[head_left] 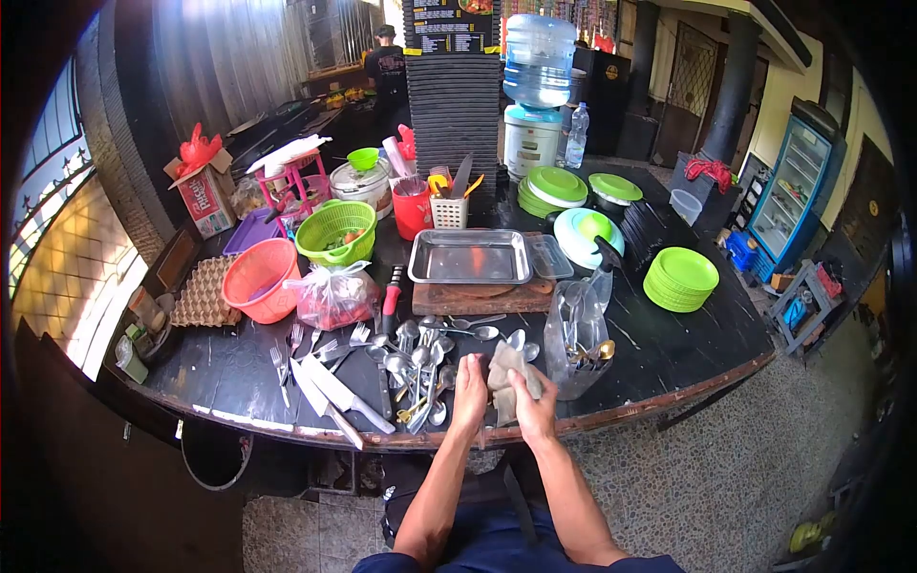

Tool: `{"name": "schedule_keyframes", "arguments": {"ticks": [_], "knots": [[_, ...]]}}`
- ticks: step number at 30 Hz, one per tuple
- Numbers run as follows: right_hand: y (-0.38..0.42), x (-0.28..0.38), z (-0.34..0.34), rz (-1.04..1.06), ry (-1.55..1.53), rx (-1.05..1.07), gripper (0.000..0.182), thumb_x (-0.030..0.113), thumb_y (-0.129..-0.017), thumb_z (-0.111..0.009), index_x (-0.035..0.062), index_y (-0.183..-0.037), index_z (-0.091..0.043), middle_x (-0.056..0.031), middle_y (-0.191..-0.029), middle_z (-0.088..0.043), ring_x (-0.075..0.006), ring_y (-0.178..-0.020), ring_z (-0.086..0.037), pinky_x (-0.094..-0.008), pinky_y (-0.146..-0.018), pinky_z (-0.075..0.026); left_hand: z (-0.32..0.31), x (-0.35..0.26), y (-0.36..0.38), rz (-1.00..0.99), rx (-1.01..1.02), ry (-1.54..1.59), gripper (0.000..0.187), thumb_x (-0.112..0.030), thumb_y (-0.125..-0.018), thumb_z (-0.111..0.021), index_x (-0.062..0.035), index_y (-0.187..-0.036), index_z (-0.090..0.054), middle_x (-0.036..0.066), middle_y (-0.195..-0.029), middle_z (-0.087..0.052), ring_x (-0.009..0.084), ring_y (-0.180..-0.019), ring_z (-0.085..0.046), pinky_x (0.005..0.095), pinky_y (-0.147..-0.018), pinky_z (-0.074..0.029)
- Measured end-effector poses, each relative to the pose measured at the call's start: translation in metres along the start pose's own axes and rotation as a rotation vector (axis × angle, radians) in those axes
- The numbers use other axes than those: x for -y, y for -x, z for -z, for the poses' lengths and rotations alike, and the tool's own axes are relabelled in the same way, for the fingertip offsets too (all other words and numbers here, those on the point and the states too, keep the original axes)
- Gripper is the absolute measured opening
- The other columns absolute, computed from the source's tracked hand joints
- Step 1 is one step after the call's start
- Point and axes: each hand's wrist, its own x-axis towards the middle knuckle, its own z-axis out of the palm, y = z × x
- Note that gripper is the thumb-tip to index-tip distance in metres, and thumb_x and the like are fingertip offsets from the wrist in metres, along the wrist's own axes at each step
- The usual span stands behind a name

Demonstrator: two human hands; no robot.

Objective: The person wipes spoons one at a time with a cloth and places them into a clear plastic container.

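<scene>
Head view: both hands, left hand (pixel 469 390) and right hand (pixel 533 409), clutch cloth (pixel 506 374) beside spoons (pixel 420 358).

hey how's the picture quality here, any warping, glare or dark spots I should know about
Head view: strong fisheye warp, the table edge bows and the corners go black. Daylight blows out the top left, and the metal tray shows soft glare. The left hand and right hand on the cloth are evenly lit and sharp; the far background is dimmer.
</scene>
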Motion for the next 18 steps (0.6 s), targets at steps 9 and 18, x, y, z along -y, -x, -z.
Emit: {"name": "schedule_keyframes", "arguments": {"ticks": [9,18], "knots": [[-0.013,0.015,0.015,0.625,0.778,0.084,0.053,-0.007,-0.075,-0.069,0.0049,-0.126,-0.068,-0.0162,-0.117,-0.069,-0.0371,-0.107,-0.068,-0.0431,-0.090,-0.055,-0.008,-0.022,0.010,0.506,0.330,0.172,0.019,-0.013,-0.107,-0.048,-0.0090,-0.125,-0.052,0.003,-0.090,-0.062,0.0070,-0.061,-0.054,0.0208,-0.049,-0.038],[-0.005,0.042,0.010,0.810,0.723,0.065,0.050,-0.005,-0.077,-0.069,0.0042,-0.125,-0.068,-0.0155,-0.121,-0.069,-0.0363,-0.108,-0.068,-0.0438,-0.091,-0.055,0.014,-0.022,-0.001,0.317,0.141,-0.003,0.013,-0.009,-0.106,-0.050,-0.0017,-0.115,-0.057,0.003,-0.076,-0.060,0.0085,-0.050,-0.050,0.0244,-0.043,-0.039]]}}
